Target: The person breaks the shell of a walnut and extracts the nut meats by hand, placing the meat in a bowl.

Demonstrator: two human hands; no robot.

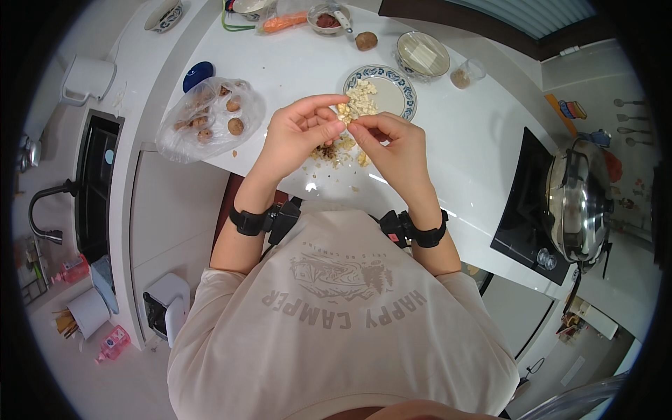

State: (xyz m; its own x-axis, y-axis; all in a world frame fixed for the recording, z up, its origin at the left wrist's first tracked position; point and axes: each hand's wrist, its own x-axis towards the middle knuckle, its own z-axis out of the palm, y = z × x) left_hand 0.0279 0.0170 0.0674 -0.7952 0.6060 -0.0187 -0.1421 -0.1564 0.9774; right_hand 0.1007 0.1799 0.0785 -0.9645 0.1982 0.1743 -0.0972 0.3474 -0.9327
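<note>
My left hand [302, 128] and my right hand [396, 144] meet over the white countertop. Between their fingertips is a pale yellow walnut kernel [344, 112], pinched by both. Just beyond them lies a plate with a blue patterned rim [407, 97], with a heap of pale nut pieces [362, 94] on its left side. Under my hands, brown and yellowish scraps of skin [329, 152] are scattered on the counter, partly hidden by my fingers. To the left, a clear plastic bag [173, 139] holds several walnuts [235, 126].
A dark blue lid-like object [198, 76] lies behind the bag. Farther back are a bagged carrot [283, 22], a bowl with a white-handled tool [321, 26], a potato [366, 41], a covered bowl [423, 54] and a small glass [470, 72]. A lidded pan [575, 202] stands on the right cooktop [517, 210].
</note>
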